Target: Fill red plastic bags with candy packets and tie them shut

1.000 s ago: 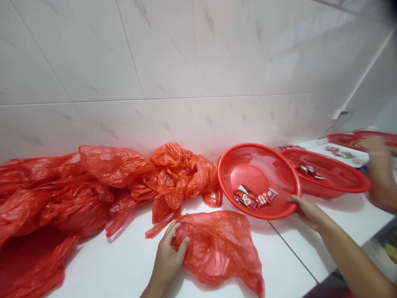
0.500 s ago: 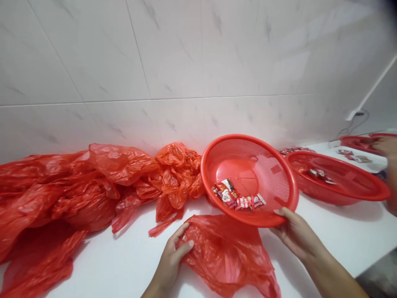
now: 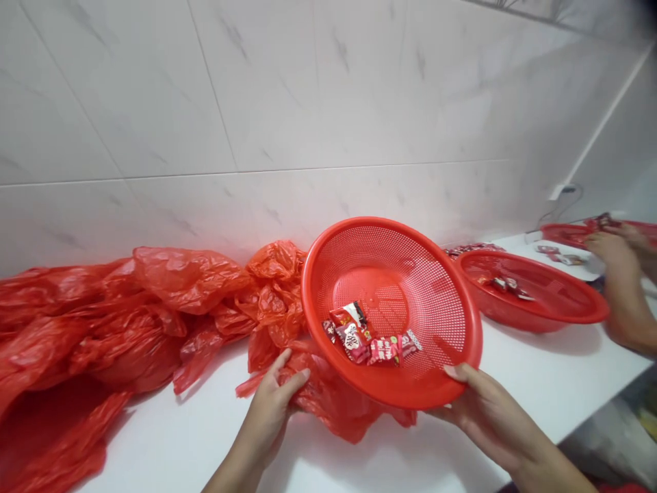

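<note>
Evidently had the right hand (image 3: 490, 411) clamped on the near rim of the red basket (image 3: 380, 395), thumb above, fingers below, with wrapped sweets (image 3: 384, 349) low inside, left of that thumb. Had the left hand (image 3: 267, 407) at the red bag (image 3: 339, 411), thumb and forefinger apart; could not tell any grip by the hidden fingers. Probably called for a firm rim pinch, a mild tilt against spilling, and gentle fingers on the thin plastic.

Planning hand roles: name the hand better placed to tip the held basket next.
Right, I'd judge: the right hand grips the basket by its rim; the left hand is at the red bag.
</note>
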The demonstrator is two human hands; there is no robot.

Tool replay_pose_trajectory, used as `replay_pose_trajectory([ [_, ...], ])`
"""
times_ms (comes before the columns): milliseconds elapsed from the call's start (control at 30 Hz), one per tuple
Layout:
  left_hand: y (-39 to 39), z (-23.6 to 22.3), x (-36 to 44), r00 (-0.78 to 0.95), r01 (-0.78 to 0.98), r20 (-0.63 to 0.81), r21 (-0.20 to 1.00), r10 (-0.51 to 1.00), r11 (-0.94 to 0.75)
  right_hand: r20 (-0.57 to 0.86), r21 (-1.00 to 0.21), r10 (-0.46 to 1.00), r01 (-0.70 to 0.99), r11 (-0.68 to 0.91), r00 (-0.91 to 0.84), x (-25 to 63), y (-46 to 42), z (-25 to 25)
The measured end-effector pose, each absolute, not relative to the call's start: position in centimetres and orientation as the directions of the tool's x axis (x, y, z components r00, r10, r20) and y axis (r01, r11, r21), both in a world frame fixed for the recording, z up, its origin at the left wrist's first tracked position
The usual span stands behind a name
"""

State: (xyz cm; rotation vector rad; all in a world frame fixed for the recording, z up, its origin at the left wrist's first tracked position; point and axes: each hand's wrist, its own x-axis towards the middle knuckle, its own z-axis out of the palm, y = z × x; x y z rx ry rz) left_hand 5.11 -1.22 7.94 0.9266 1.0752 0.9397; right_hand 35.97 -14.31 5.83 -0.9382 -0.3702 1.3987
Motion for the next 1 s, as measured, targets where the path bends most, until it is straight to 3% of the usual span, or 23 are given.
replay_pose_trajectory([
  [267, -2.6, 7.5, 5.6, 0.209, -0.147, -0.289, 0.935, 0.934, 0.322, -0.266, -0.685, 0.951, -0.725, -0.073, 0.155, 34.7, -13.6, 4.0],
  [500, -3.6, 8.9, 6.4, 0.258, -0.098, -0.169, 0.975, 0.951, 0.2, -0.234, -0.683, 0.972, -0.717, -0.141, 0.031, 33.4, -13.3, 4.8],
  [667, -4.0, 7.9, 6.9, 0.186, -0.169, -0.122, 0.973, 0.975, 0.154, -0.248, -0.547, 0.966, -0.811, -0.206, -0.079, 30.0, -13.1, 3.6],
  [767, -4.0, 7.2, 6.8, 0.198, -0.156, -0.163, 0.968, 0.967, 0.195, -0.241, -0.497, 0.967, -0.845, -0.197, -0.084, 28.5, -12.8, 3.1],
  [867, -3.7, 6.9, 6.4, 0.194, -0.135, -0.156, 0.973, 0.968, 0.184, -0.277, -0.552, 0.96, -0.823, -0.13, 0.034, 28.7, -12.1, 3.0],
  [1000, -2.4, 7.6, 5.8, 0.185, -0.166, -0.083, 0.979, 0.979, 0.114, -0.235, -0.787, 0.937, -0.616, -0.028, 0.258, 31.1, -10.3, 3.1],
])
